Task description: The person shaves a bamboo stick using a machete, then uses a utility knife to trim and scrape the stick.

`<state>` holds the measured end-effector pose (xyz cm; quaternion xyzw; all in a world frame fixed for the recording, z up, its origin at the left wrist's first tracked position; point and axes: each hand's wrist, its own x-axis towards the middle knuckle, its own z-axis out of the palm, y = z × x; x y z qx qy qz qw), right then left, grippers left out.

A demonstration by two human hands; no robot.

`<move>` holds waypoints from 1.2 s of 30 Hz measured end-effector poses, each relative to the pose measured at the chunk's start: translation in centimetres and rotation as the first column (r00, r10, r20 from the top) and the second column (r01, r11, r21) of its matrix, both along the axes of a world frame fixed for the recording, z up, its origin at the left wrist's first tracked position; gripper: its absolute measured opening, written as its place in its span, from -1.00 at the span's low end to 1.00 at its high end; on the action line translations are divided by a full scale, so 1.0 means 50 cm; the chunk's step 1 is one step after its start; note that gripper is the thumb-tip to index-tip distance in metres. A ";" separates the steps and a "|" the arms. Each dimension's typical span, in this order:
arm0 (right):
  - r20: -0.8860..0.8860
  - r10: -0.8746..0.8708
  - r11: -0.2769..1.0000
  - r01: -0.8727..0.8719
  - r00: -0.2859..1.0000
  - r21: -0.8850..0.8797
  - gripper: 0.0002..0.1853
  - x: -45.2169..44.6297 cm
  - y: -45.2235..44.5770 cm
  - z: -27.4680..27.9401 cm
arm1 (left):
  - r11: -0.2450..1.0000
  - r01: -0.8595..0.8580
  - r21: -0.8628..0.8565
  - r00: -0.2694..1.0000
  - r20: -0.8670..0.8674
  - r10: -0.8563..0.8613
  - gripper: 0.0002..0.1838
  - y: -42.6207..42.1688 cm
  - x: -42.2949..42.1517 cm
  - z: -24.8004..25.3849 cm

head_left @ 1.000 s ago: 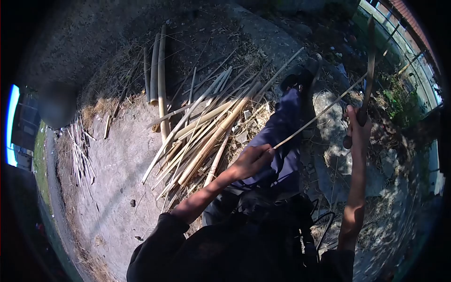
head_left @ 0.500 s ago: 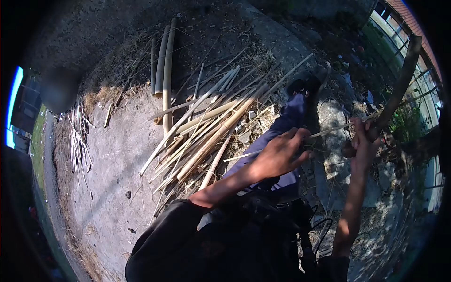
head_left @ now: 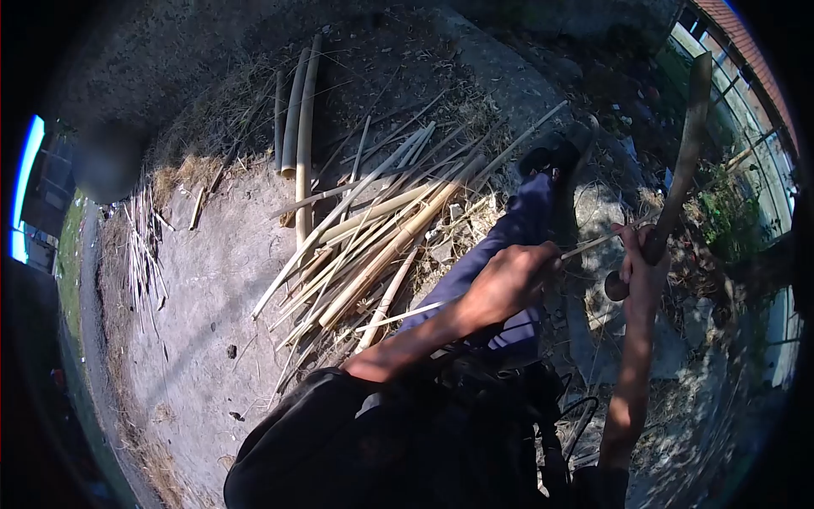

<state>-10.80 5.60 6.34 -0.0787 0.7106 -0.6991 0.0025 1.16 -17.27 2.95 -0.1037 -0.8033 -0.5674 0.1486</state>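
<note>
Head view: left hand [head_left: 513,276] and right hand [head_left: 642,271] apart, thin pale strip [head_left: 590,245] running between them.
At far left, a scatter of thin sticks [head_left: 144,259] lies on pale ground [head_left: 208,293]; next, poles [head_left: 303,127] lie side by side, touching a heap of split stalks [head_left: 386,233]; the strip's left end shows near the heap's lower edge, passing behind the left forearm; the left hand, above the blue trouser leg [head_left: 466,270], is closed around the strip; the right hand is clamped on the handle of a long blade [head_left: 688,144], point upward, its fingers at the strip; whether they pinch it cannot be determined.
</note>
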 end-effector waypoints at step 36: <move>-0.387 0.115 0.678 0.212 0.915 0.704 -0.67 0.032 0.004 0.016 | 0.858 0.085 0.507 0.881 0.365 -0.303 -0.53 -0.053 0.036 -0.055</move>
